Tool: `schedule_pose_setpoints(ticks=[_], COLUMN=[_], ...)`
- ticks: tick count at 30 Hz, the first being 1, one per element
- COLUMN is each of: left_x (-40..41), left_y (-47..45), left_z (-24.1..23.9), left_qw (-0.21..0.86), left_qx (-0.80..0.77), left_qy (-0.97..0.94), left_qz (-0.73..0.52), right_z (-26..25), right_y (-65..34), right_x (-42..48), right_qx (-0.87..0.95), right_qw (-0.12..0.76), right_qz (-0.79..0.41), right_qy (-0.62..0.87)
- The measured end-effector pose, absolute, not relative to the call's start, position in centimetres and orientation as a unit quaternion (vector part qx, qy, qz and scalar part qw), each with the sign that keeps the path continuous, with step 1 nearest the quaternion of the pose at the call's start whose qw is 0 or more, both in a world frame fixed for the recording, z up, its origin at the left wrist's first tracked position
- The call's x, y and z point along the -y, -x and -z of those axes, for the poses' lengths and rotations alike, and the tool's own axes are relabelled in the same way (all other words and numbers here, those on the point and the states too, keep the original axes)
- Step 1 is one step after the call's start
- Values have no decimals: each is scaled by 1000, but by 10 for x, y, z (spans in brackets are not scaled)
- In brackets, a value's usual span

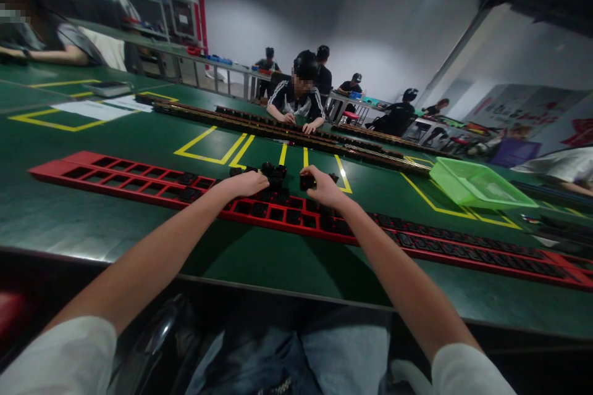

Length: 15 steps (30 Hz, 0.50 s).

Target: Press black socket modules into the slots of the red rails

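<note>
A long red frame [146, 188] with two rows of square openings lies across the green table in front of me. Small black square parts [445, 245] fill many openings on its right side; several on the left stand bare. At the middle, loose black parts [277, 174] are heaped on and behind the frame. My left hand [250, 184] is at the left of this heap, fingers closed and partly hidden, so what they grip is unclear. Just right of the heap, my right hand [323, 187] pinches a small black block [306, 182] between thumb and fingers.
A light green plastic basket [491, 188] stands to the right. Long dark strips [259, 126] run across the table's far side, where a co-worker [299, 89] sits. Papers [99, 110] and a grey flat box [107, 88] lie at the left. Yellow tape outlines mark the table.
</note>
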<state>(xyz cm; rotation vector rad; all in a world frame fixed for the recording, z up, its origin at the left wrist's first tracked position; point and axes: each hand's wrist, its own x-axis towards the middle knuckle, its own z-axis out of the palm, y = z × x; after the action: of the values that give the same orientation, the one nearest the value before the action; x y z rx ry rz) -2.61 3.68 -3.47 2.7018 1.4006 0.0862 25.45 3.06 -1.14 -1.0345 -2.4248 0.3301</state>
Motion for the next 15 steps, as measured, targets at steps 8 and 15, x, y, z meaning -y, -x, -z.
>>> schedule_pose_setpoints(ticks=[8,15], left_x=[-37,-37], left_y=[29,30], left_z=[36,35], left_qw=[54,55], left_qx=[-466,-462], left_qy=[-883,-885], left_qz=[-32,-26], right_z=[21,28], right_y=[-252,-246], right_x=[3,7], right_qx=[896,899], right_qw=[291,279], right_qz=[-137,-131], right_qy=[306,312])
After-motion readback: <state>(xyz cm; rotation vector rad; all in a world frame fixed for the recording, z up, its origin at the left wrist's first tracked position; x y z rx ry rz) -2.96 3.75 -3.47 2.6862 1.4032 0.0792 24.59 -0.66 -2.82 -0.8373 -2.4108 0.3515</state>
